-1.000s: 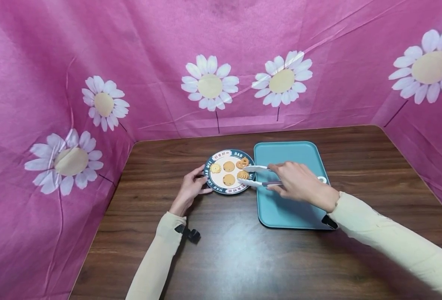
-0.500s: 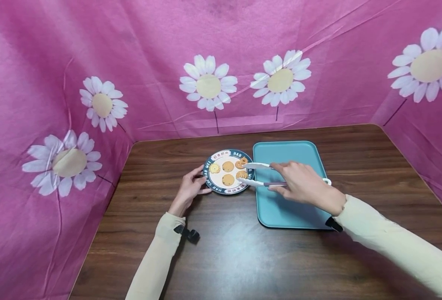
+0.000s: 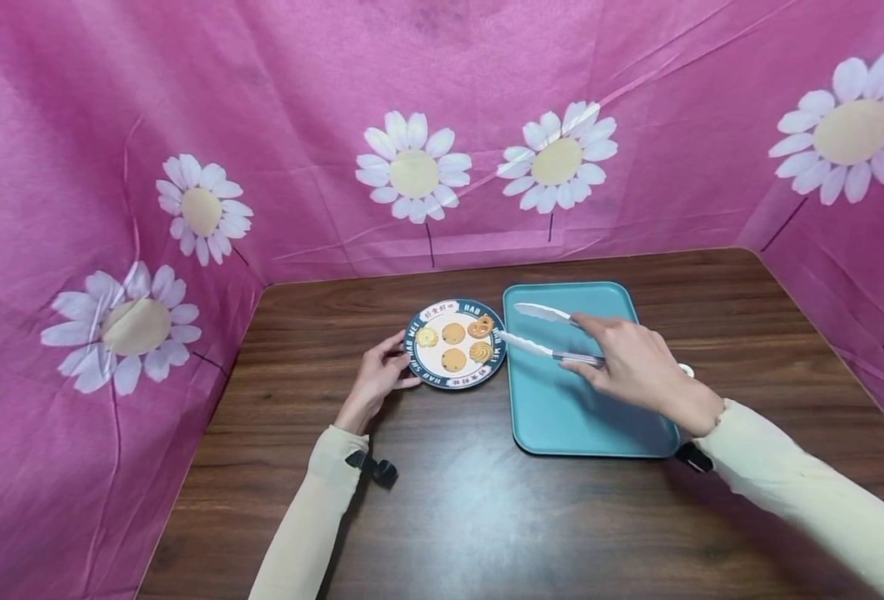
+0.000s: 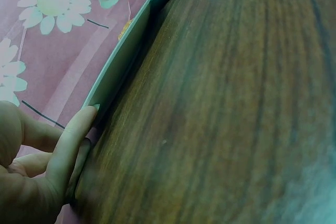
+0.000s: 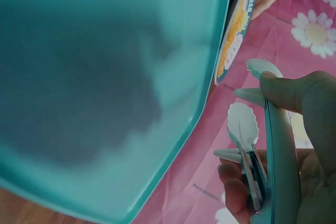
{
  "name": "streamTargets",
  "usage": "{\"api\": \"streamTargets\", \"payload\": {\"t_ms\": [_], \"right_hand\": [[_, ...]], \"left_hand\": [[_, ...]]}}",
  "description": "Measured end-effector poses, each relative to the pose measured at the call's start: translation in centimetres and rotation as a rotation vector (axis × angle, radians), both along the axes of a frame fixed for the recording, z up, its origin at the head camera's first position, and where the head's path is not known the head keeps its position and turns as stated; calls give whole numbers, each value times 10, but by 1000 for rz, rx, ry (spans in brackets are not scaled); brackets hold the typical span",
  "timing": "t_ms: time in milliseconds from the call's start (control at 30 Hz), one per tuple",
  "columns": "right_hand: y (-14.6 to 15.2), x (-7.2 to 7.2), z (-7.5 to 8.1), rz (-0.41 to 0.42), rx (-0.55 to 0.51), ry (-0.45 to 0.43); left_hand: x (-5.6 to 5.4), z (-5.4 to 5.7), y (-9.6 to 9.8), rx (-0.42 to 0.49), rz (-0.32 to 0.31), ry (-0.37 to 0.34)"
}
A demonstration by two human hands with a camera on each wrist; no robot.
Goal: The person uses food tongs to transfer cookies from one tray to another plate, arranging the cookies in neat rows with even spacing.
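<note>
My left hand (image 3: 370, 379) grips the left rim of a round plate (image 3: 436, 360) with a dark blue lettered border. On the plate lie two round cookies (image 3: 453, 334), a pretzel (image 3: 481, 327), a swirled cookie (image 3: 481, 352) and a yellow flower-shaped cookie (image 3: 427, 337). In the left wrist view the thumb presses the plate's edge (image 4: 118, 64). My right hand (image 3: 636, 362) holds white-tipped tongs (image 3: 529, 343) over the tray, arms spread and nothing between them. One tong tip overlaps the plate's right rim in the head view.
A turquoise tray (image 3: 561, 421) lies right beside the plate on the dark wooden table (image 3: 442, 517). Its white handle (image 3: 685, 370) shows beyond my right hand. A pink cloth (image 3: 299, 125) with daisies hangs behind the table and at both sides.
The tongs and my right hand have moved right, from over the pretzel and swirled cookie to over the tray. Both cookies stay on the plate. My left hand keeps its place at the rim.
</note>
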State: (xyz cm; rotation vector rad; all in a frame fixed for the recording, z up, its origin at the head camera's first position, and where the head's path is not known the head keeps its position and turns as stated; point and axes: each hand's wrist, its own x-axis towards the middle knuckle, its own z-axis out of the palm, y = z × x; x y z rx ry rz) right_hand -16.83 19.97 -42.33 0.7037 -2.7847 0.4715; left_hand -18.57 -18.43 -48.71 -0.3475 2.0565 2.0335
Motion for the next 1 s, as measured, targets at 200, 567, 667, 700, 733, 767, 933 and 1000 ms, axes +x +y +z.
{"api": "streamTargets", "payload": {"t_ms": [200, 567, 667, 700, 733, 767, 933, 1000], "right_hand": [[18, -1, -6, -73, -35, -15], [64, -5, -19, -250, -46, -111], [76, -7, -21, -306, -44, -122], [79, -8, -22, -322, -43, -119], [83, -9, -23, -339, -44, -117], [87, -9, -24, -355, -47, -116], [102, -12, -30, -410, -82, -118], [108, -13, -32, -429, -96, -119]], "left_hand": [[0, -3, 0, 7, 8, 17], [2, 0, 0, 6, 6, 10], [1, -1, 0, 3, 8, 13], [1, -1, 0, 3, 8, 14], [1, -2, 0, 3, 7, 13], [0, -3, 0, 6, 5, 11], [-1, -4, 1, 11, 1, 10], [0, -3, 1, 9, 1, 12]]}}
